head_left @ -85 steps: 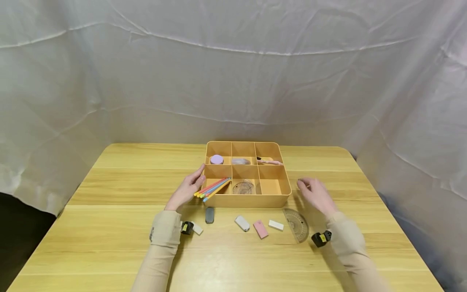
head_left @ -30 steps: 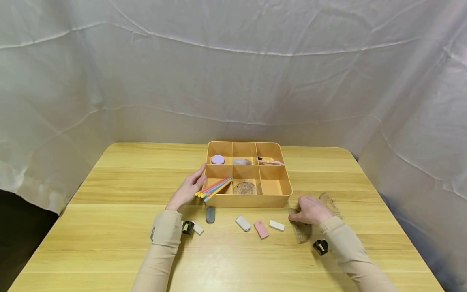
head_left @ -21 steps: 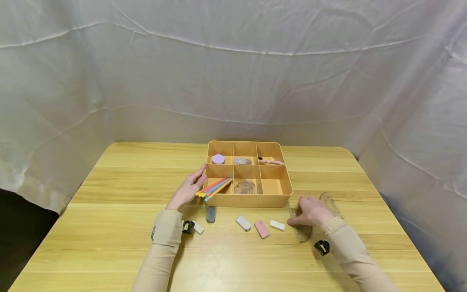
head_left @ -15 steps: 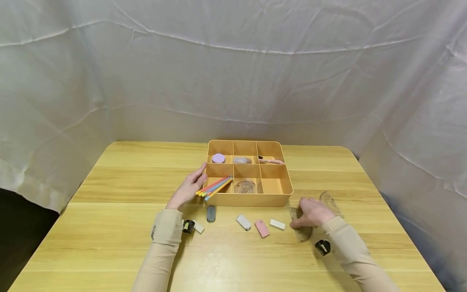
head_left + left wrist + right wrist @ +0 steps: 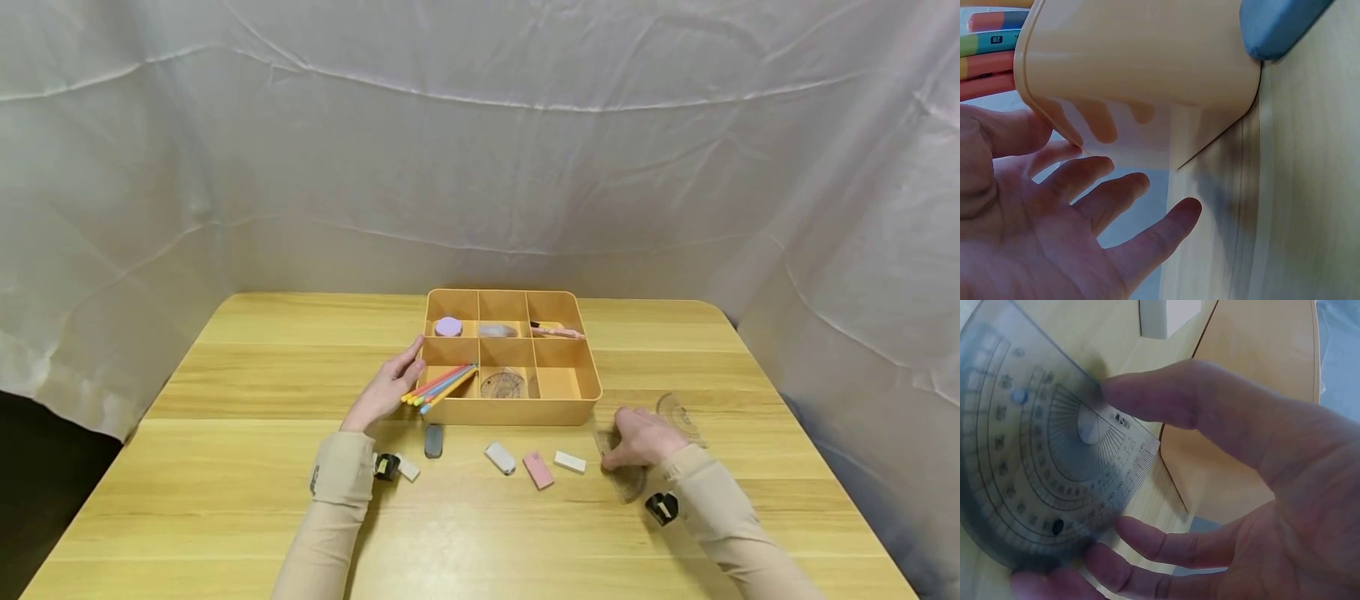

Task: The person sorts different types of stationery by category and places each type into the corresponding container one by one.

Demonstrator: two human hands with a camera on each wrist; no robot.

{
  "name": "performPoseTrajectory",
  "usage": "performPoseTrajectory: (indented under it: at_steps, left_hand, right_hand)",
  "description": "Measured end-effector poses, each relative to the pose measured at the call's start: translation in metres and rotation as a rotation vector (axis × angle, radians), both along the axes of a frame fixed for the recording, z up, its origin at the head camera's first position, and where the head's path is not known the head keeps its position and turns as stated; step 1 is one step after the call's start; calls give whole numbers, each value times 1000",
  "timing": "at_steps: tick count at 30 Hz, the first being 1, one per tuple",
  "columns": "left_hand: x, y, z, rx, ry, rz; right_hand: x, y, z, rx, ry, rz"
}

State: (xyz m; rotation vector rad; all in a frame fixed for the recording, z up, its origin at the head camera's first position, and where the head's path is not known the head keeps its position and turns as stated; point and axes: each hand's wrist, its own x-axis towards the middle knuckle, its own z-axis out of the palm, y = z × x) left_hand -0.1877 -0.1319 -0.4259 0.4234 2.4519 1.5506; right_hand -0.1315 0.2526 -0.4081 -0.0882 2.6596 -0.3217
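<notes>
My right hand (image 5: 643, 437) pinches a clear semicircular protractor (image 5: 628, 485) right of the box. In the right wrist view, the thumb is on the straight edge of the protractor (image 5: 1025, 450) and the fingers are around its curved edge; it looks tilted off the wood. My left hand (image 5: 386, 390) rests against the left side of the orange six-compartment box (image 5: 517, 412). Its fingers are spread, with the thumb at the rim in the left wrist view. Several coloured pencils (image 5: 442, 386) lean out over the box's front left corner. Another round protractor shape (image 5: 502, 384) lies in the front middle compartment.
Another clear protractor (image 5: 678, 418) lies behind my right wrist. Before the box lie a dark grey eraser-like block (image 5: 433, 442), a light grey one (image 5: 499, 457), a pink block (image 5: 537, 471) and a white block (image 5: 570, 462). A second white block (image 5: 408, 468) is by the left wrist.
My right hand has come from beside the box down onto the protractor and taken hold of it; the protractor has just shifted slightly. My left hand stays at the box.
</notes>
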Motion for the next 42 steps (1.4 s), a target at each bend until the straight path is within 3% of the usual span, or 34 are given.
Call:
performPoseTrajectory:
  at_steps: [6,17,25,35,42]
  left_hand:
    - [-1,0,-1,11,5,-9]
    - [-2,0,-1,17,6,-12]
    - [-2,0,-2,-9,6,-11]
    - [-2,-1,-2,1,9,-17]
    - [-2,-1,-2,0,15,-20]
  right_hand:
    - [2,-2,-2,-4,12,-18]
    - [4,2,-4,-26,127,4]
    - [7,11,-2,-114,199,-24]
    - [4,11,21,-207,450,-12]
    - [-6,-19,42,-269,573,74]
